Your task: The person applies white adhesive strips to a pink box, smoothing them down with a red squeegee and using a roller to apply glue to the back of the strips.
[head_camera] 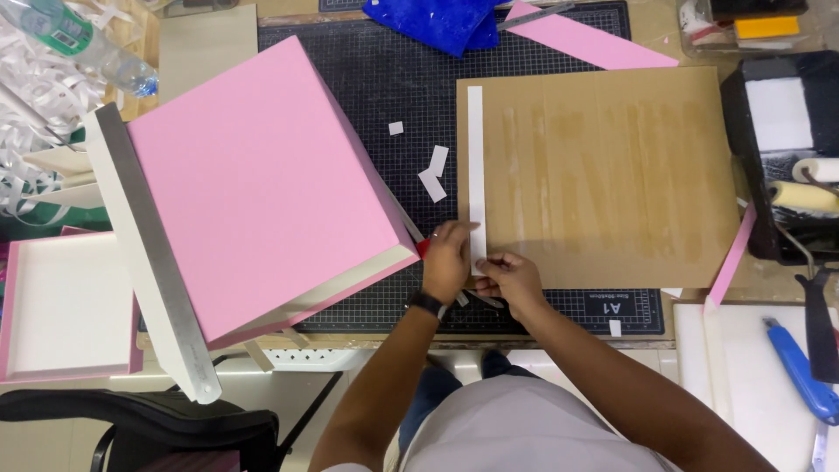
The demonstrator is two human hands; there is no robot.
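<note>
Head view: both hands (481,267) pinch white strip (475,166) on cardboard (612,175).

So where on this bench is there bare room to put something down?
The brown board right of the white strip is bare. So is the cutting mat between the pink box and the strip, scraps aside. Both hands crowd the strip's near end.

Matt white paper strip (475,166) on streaky brown cardboard (612,175); smooth pink box (262,183); brushed metal ruler (149,253).

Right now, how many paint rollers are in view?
2, both in the black tray at the right edge: a white roller, cut off by the frame, and a cream roller just below it.
</note>
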